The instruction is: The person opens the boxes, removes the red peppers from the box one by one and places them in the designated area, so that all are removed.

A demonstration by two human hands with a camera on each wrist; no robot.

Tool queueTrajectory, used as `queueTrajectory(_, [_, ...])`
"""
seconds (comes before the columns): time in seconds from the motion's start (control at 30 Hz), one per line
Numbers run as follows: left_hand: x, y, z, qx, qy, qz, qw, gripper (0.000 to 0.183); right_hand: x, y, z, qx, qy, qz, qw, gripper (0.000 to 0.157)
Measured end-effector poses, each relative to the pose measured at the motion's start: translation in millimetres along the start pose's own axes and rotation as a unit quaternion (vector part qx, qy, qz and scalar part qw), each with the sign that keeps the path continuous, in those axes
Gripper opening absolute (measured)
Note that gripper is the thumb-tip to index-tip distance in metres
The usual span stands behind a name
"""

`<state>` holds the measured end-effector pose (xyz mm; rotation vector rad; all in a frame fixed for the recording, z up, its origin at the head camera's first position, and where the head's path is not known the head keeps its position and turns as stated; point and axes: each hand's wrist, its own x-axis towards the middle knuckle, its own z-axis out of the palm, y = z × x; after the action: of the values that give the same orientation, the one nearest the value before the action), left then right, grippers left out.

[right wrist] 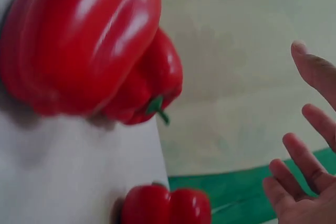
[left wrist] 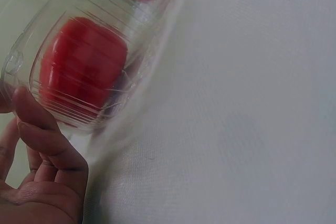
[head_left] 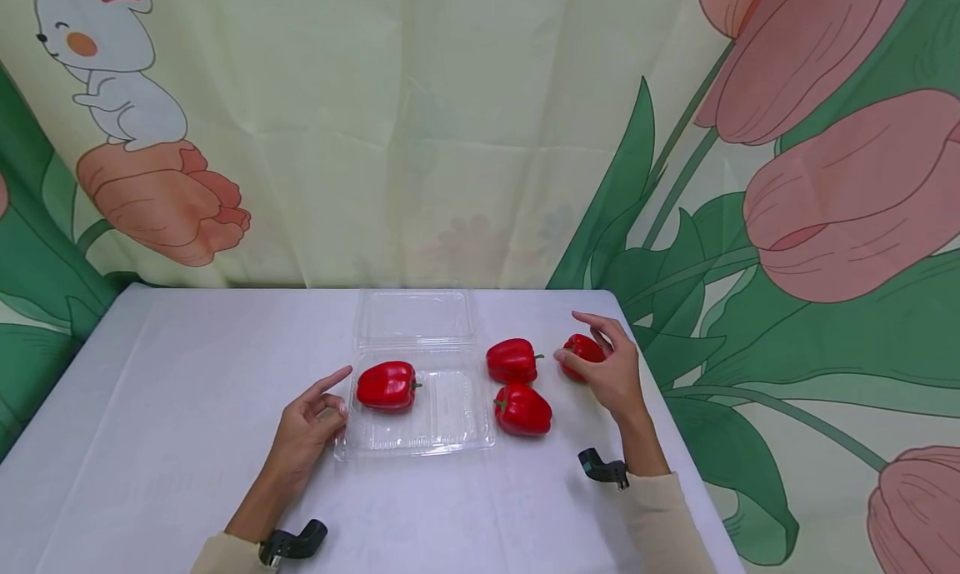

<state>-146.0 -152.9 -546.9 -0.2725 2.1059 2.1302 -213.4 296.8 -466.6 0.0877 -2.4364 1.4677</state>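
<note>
A clear plastic container (head_left: 457, 403) lies with its lid (head_left: 416, 317) folded back on the white table. One red bell pepper (head_left: 385, 386) rests in its left part. At the left rim is my left hand (head_left: 300, 432), thumb and fingertips pinching the edge; the left wrist view shows the container wall (left wrist: 23, 45) by those fingers. My right hand (head_left: 618, 378) hovers around another red bell pepper (head_left: 579, 353) near the table's right edge, thumb and fingers spread on either side. In the right wrist view the fingers (right wrist: 302, 156) are apart from that pepper (right wrist: 165, 205).
Two more red bell peppers, one farther back (head_left: 512, 361) and one nearer (head_left: 523, 410), lie close together just right of the container. A printed curtain (head_left: 450, 141) hangs behind the white table (head_left: 187, 374).
</note>
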Motion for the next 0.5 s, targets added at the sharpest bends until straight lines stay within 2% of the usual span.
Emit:
queueTrajectory(0.23, [-0.3, -0.4, -0.2, 0.0, 0.002, 0.001, 1.0, 0.059, -8.2, -25.9, 21.4, 0.004, -0.009, -0.068, 0.998, 0.073])
queueTrajectory(0.5, [0.0, -1.4, 0.2, -0.005, 0.003, 0.0, 1.0, 0.058, -16.6, -53.3, 46.9, 0.002, -0.036, -0.102, 0.994, 0.077])
